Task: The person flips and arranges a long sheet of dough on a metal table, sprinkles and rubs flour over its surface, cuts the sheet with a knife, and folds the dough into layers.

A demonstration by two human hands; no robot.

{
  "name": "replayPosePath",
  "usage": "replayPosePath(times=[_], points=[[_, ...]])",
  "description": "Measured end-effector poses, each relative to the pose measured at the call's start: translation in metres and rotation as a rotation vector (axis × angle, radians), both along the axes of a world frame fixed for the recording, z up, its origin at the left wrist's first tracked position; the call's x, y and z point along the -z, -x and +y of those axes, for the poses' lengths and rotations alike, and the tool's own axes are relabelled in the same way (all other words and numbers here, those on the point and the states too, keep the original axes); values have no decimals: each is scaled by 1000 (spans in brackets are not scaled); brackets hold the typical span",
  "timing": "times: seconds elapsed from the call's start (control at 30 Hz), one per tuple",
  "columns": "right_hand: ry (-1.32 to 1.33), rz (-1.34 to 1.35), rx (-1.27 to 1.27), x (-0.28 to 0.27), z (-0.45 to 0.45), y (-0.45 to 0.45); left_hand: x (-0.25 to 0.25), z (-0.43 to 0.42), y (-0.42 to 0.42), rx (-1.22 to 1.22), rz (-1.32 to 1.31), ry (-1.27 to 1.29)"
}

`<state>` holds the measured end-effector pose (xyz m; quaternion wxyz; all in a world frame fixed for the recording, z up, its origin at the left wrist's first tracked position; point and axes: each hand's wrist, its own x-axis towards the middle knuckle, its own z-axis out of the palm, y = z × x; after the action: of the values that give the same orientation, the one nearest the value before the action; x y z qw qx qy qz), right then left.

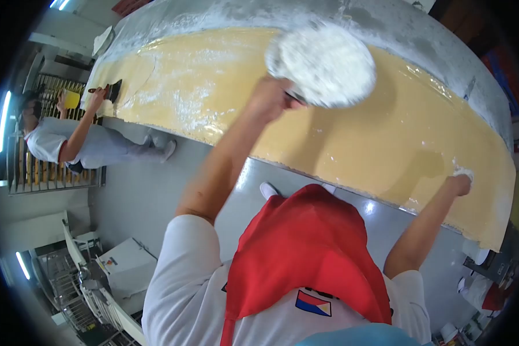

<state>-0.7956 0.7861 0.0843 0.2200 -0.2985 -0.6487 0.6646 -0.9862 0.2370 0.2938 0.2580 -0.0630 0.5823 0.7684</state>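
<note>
Dark lettering (317, 292) on the white shirt (190, 277), near 5 o'clock, is mostly covered by the red cloth (308, 254); only scraps show, and I can't read them. Just below sits 1 flag patch (314, 303) in blue, red and white. The bowl (274, 55) of white powder (326, 63) is at 1 o'clock, above the yellow sheet (432, 115) that covers much of the surface (409, 37). It's blurred, and its underside is hidden. The left hand (271, 98) is clamped on its near rim. At 3 o'clock, the right hand (459, 184) is over the sheet with white powder at its fingers; those are hard to make out, so I can't tell whether they're pinching it. At 10 o'clock, a co-worker (92, 138) holds a dark scraper (115, 91) and a yellow card (72, 99). Another person (484, 294), near 4 o'clock, is partly cut off by the dark border.
</note>
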Motion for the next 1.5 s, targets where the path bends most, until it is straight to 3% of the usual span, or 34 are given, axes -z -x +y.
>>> replayPosePath(times=[0.07, 0.17, 0.2, 0.23, 0.3, 0.37, 0.43, 0.5, 0.53, 0.6, 0.67, 0.73, 0.77, 0.83, 0.9, 0.97, 1.0, 1.1, 1.2, 1.27, 1.33, 1.43, 1.47, 1.5], points=[[178, -104, 4, 10, -56, 19, -21, -18, 14, -104, 57, 96], [121, -339, -283, -33, -212, 67, -34, -66, 32, -259, 97, 49], [-13, -240, -489, -48, -257, 69, -41, -85, 31, -323, 97, 118], [-1, -241, -496, -58, -262, 65, -50, -103, 29, -385, 97, 184], [526, -50, -558, -77, -259, 65, -68, -129, 4, -468, 173, 227], [777, 237, -360, -61, -197, 61, -64, -172, -12, -528, 166, 211], [113, 151, 38, -3, -78, 52, -57, -197, -29, -608, 119, 289], [279, 307, 561, -54, -22, 11, -51, -195, -44, -555, 110, 315], [256, 302, 563, -67, -14, 10, -47, -194, -49, -519, 99, 363], [13, 53, 224, -66, -29, 38, -32, -169, -55, -432, 82, 350], [-385, -197, -304, -75, -77, 75, -17, -134, -58, -288, 67, 377], [-778, -108, -692, -100, -152, 93, -13, -85, -73, -167, 143, 397], [-788, -111, -696, -141, -203, 89, -14, -57, -79, -121, 91, 427], [-961, 128, -765, -172, -239, 81, -11, 0, -95, -47, 124, 344], [-1013, 70, -760, -194, -245, 75, -12, 54, -109, 101, 113, 306], [-910, -93, -650, -200, -231, 75, -9, 114, -124, 175, 131, 199], [-772, -63, -720, -189, -211, 84, -9, 148, -132, 187, 118, 207], [-833, -229, -734, -194, -150, 64, -10, 244, -160, 192, 131, 187], [-381, -120, -516, -178, -66, 40, -9, 326, -185, 248, 65, 108], [-58, -195, -292, -182, 2, 15, -4, 372, -199, 278, 63, -24], [554, 245, -466, -156, 110, -13, 2, 410, -212, 259, 26, -28], [818, 743, -592, -128, 274, -92, -4, 429, -219, 217, -13, -50], [918, 951, -759, -116, 334, -124, -6, 431, -220, 196, 4, -79], [693, 856, -246, -101, 383, -158, -6, 426, -218, 177, 14, -106]])
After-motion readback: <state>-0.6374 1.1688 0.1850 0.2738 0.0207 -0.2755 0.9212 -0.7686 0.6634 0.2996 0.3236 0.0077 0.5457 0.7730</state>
